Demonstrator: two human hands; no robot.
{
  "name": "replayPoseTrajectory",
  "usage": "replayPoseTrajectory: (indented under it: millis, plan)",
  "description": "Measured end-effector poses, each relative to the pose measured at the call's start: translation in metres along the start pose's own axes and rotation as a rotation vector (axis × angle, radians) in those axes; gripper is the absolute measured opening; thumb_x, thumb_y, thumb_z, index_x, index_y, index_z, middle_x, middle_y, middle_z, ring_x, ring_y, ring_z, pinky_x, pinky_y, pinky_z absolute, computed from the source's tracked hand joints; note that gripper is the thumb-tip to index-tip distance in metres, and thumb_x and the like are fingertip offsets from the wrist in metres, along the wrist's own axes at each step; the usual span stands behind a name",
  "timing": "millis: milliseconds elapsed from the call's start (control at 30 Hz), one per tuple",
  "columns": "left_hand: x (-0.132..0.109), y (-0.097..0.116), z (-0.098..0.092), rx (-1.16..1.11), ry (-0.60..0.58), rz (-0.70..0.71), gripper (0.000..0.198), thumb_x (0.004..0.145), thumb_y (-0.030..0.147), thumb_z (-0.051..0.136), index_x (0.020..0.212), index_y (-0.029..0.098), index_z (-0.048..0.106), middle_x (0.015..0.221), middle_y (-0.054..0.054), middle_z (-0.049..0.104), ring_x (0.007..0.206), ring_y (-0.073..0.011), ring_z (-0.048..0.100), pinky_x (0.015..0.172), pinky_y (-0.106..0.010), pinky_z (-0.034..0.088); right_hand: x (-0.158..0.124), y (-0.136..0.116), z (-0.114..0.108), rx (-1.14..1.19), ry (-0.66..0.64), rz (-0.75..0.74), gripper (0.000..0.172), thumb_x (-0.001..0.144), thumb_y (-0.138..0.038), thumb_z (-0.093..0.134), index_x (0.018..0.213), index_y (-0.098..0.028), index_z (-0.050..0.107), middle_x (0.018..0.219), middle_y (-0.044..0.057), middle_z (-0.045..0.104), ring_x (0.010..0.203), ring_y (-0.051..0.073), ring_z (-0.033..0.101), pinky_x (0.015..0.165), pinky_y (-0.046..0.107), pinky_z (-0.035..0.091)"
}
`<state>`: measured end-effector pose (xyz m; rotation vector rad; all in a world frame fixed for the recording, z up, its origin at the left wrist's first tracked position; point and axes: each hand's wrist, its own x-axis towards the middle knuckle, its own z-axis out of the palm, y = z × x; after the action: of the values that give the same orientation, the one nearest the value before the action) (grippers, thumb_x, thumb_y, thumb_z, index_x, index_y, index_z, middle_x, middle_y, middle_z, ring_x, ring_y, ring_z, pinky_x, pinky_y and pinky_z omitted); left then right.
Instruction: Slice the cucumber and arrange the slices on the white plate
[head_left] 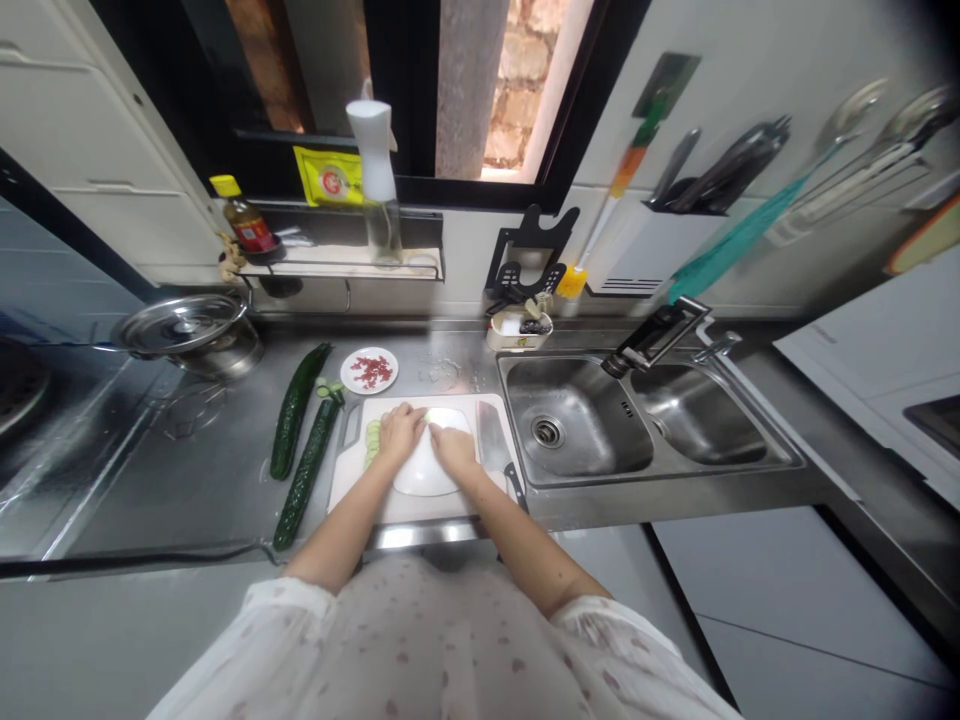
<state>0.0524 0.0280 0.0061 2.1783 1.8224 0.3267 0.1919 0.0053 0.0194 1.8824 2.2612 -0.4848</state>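
Observation:
A white plate [426, 474] lies on the white cutting board [349, 487]. My left hand [400, 434] is at the plate's upper left edge, beside a row of pale green cucumber slices [371, 440]; its fingers are bent together, and what they hold is too small to make out. My right hand [453, 450] rests over the plate's right part, fingers closed near a small green bit at the plate's top. A knife [493, 440] with a black handle lies on the board, right of the plate.
Two long cucumbers [305, 478] lie left of the board. Behind it stands a small plate with red pieces [385, 371]. A lidded steel pot [217, 345] is at the back left, and a double sink [574, 455] with a black faucet [651, 337] is at the right.

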Motion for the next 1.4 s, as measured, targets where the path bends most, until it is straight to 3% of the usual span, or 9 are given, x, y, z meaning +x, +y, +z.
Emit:
replayPoseTrajectory:
  millis: [433, 667, 900, 1067, 1400]
  plan:
    - [0.001, 0.003, -0.002, 0.03, -0.002, -0.001, 0.034, 0.094, 0.036, 0.044, 0.121, 0.029, 0.064, 0.105, -0.008, 0.06, 0.098, -0.0231, 0.055, 0.085, -0.034, 0.037, 0.004, -0.004, -0.004, 0.011, 0.056, -0.032, 0.041, 0.099, -0.021, 0.03, 0.131, -0.022, 0.055, 0.104, 0.013, 0.07, 0.102, 0.022, 0.065, 0.083, 0.032, 0.045]
    - [-0.007, 0.004, -0.001, -0.077, 0.026, -0.052, 0.035, 0.091, 0.034, 0.05, 0.124, 0.025, 0.061, 0.111, -0.009, 0.064, 0.11, -0.0245, 0.055, 0.096, -0.037, 0.036, 0.002, -0.003, -0.006, 0.031, 0.049, -0.035, 0.04, 0.099, -0.023, 0.029, 0.129, -0.022, 0.055, 0.105, 0.013, 0.07, 0.102, 0.022, 0.065, 0.081, 0.031, 0.045]
    - [-0.032, 0.004, 0.007, -0.169, 0.081, -0.087, 0.031, 0.09, 0.034, 0.051, 0.115, 0.022, 0.066, 0.109, -0.008, 0.067, 0.108, -0.0241, 0.057, 0.097, -0.037, 0.038, -0.001, -0.004, -0.008, 0.032, 0.042, -0.043, 0.039, 0.099, -0.023, 0.031, 0.132, -0.021, 0.052, 0.106, 0.013, 0.069, 0.101, 0.021, 0.064, 0.082, 0.03, 0.045]
    - [-0.054, 0.0, 0.006, -0.224, 0.139, -0.11, 0.031, 0.09, 0.035, 0.051, 0.113, 0.023, 0.068, 0.108, -0.006, 0.068, 0.104, -0.0223, 0.059, 0.094, -0.034, 0.041, 0.0, -0.007, -0.011, 0.009, 0.05, -0.024, 0.037, 0.099, -0.024, 0.03, 0.123, -0.018, 0.058, 0.103, 0.014, 0.07, 0.098, 0.022, 0.065, 0.078, 0.029, 0.045]
    - [-0.1, -0.03, -0.003, -0.278, 0.221, -0.268, 0.029, 0.087, 0.036, 0.051, 0.107, 0.024, 0.069, 0.108, -0.005, 0.069, 0.1, -0.0218, 0.062, 0.089, -0.032, 0.045, 0.003, -0.008, -0.016, 0.041, 0.045, -0.011, 0.039, 0.098, -0.021, 0.031, 0.128, -0.02, 0.057, 0.11, 0.014, 0.069, 0.103, 0.021, 0.063, 0.082, 0.03, 0.044]
